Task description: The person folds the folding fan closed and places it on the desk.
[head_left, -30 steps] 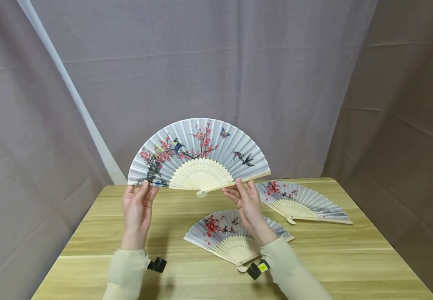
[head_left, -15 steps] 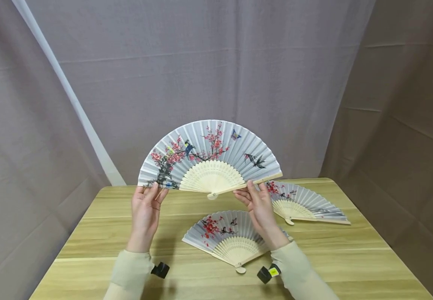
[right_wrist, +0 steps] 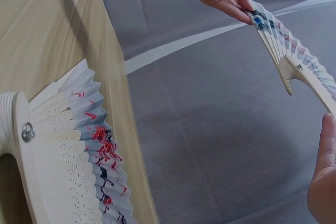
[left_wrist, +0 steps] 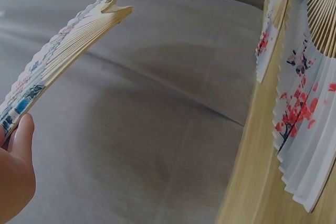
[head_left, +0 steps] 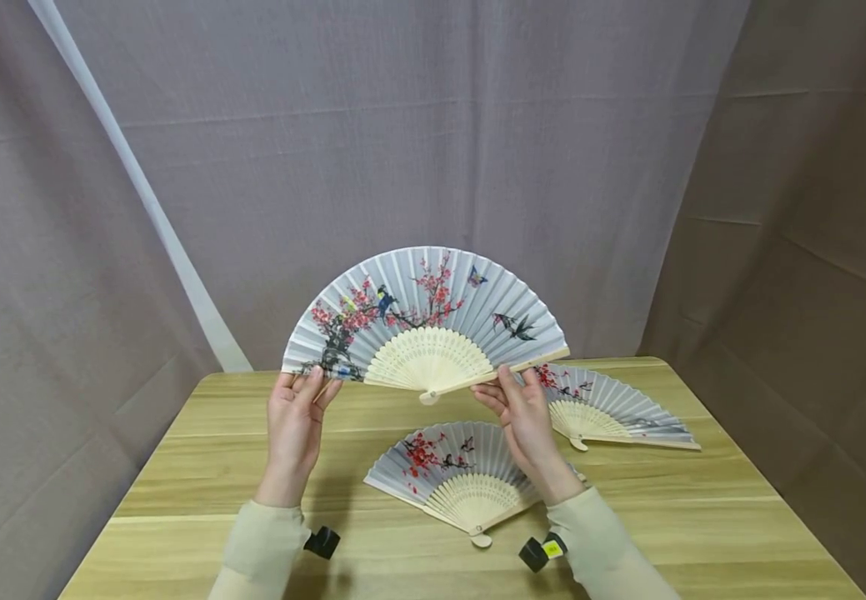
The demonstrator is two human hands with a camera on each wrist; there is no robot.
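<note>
The left hand (head_left: 293, 425) pinches the left end of the spread fan (head_left: 425, 321), and the right hand (head_left: 526, 417) pinches its right guard stick. The fan is held upright above the counter's (head_left: 200, 467) far edge.

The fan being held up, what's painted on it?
The held fan is pale grey with red blossoms, birds and a butterfly; clearest in the head view.

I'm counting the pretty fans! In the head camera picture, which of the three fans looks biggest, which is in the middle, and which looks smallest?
1. The held fan, gripped by the left hand and right hand, looks biggest, though it is nearer the camera.
2. The near fan on the table.
3. The far fan on the table.
The last two look close in size, both partly hidden, so their order is unsure.
</note>
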